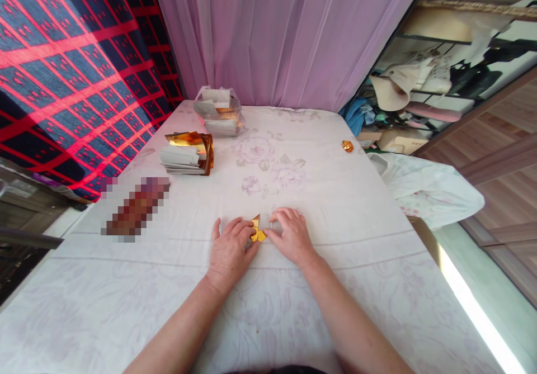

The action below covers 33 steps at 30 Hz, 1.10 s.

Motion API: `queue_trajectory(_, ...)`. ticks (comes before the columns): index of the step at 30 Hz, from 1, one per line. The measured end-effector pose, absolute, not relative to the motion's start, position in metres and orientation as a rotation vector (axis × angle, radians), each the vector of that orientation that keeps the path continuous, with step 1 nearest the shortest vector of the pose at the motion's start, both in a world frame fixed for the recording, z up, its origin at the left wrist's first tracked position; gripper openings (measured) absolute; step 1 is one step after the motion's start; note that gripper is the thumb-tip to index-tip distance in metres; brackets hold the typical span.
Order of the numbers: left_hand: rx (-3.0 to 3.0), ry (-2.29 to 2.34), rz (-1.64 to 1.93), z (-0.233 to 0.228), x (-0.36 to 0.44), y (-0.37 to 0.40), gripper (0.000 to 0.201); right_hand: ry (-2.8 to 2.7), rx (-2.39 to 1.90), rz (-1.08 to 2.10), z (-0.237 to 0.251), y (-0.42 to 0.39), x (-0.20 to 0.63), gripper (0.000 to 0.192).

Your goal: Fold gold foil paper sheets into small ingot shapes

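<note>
Lying where, the folded gold paper (259, 235)?

— Lower centre of the frame, low on the flowered tablecloth (361, 206), between the two hands.

Appearance?

— Small, angular, mirror-bright yellow gold. One narrow point stands toward the top of the frame, its tip darker, more coppery. Below it, creased facets meet at sharp edges; a blunt corner shows at lower right. A pale greyish patch adjoins on the right; cannot tell whether it is the paper's reverse. Left portion hidden under fingers.

State of the left hand (230, 246)?

— Grasping the paper's left side: fingertips on top, thumb along the lower edge, little finger lifted apart.

And the right hand (292, 235)?

— Fingers bent, thumb tip at the paper's right edge, index finger curled above the thumb with a gap between. Whether they pinch the paper, cannot tell.

Other material of similar look?

— Left of centre, upper half: a stack of sheets (181, 160), pale grey faces and glossy amber-gold ones, edges uneven. Behind it, a clear plastic bag (205, 108) of like sheets. At upper right of the cloth, a small rounded gold piece (347, 146), crinkled, deeper orange in tone.
</note>
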<state>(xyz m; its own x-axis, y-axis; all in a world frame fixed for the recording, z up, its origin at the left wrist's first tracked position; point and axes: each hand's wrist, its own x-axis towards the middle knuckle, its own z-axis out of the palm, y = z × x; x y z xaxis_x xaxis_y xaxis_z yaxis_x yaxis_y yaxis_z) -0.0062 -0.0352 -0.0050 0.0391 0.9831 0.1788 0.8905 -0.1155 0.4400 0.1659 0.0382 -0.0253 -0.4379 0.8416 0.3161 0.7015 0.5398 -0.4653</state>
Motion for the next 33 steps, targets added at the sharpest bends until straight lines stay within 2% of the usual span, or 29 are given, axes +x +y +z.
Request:
queue_trajectory(3, 2.107, 1.931, 0.648, -0.005, -0.007, -0.035, 0.008, -2.263, -1.228, 0.362, -0.027, 0.041, 0.168, 0.017)
queue_trajectory(9, 2.085, 1.924, 0.618, -0.003, -0.007, -0.035, 0.009, -2.274, -1.187, 0.353, -0.026, 0.04, 0.17, 0.028)
queue_trajectory(14, 2.059, 1.907, 0.564, 0.001, -0.008, -0.033, 0.011, -2.278, -1.166, 0.376, -0.028, 0.041, 0.171, 0.027)
queue_trajectory(22, 2.162, 1.697, 0.382, 0.009, -0.022, -0.013, 0.026, -2.247, -1.107, 0.479, -0.028, 0.043, 0.181, 0.026)
queue_trajectory(29, 2.338, 1.505, 0.278, 0.014, -0.033, 0.001, 0.019, -2.268, -0.977, 0.589, -0.027, 0.044, 0.196, 0.053)
queue_trajectory(33, 2.45, 1.457, 0.286, 0.012, -0.037, 0.003, 0.019, -2.294, -0.949, 0.532, -0.029, 0.044, 0.196, 0.037)
